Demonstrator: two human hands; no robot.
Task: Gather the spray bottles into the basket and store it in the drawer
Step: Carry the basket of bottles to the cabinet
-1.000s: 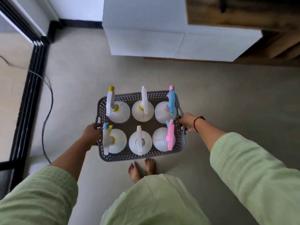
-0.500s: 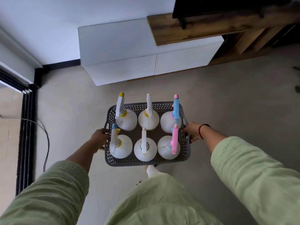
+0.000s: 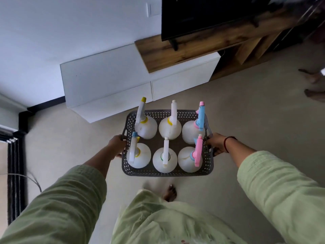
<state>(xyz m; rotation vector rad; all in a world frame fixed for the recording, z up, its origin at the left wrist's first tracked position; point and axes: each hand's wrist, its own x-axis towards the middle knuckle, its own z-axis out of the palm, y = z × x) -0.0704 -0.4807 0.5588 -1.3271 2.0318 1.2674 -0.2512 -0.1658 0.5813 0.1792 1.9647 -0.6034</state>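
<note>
A dark grey perforated basket (image 3: 167, 172) hangs in the air in front of me, above the floor. Several white spray bottles stand upright in it in two rows, among them one with a yellow nozzle (image 3: 146, 127) at the back left and one with a pink trigger (image 3: 189, 160) at the front right. My left hand (image 3: 117, 144) grips the basket's left handle. My right hand (image 3: 216, 143) grips the right handle. The white low cabinet with two drawer fronts (image 3: 137, 88), both closed, stands just beyond the basket.
A wooden shelf (image 3: 193, 50) carrying a black screen (image 3: 202, 14) sits on the cabinet's right part. Another person's bare feet (image 3: 313, 85) stand at the far right. A black door frame (image 3: 16, 173) and a cable (image 3: 31, 178) run along the left. My own foot (image 3: 170, 191) is under the basket.
The view has swung up and the cabinet has come closer, now right behind the basket. Both hands keep the same hold on the basket handles.
</note>
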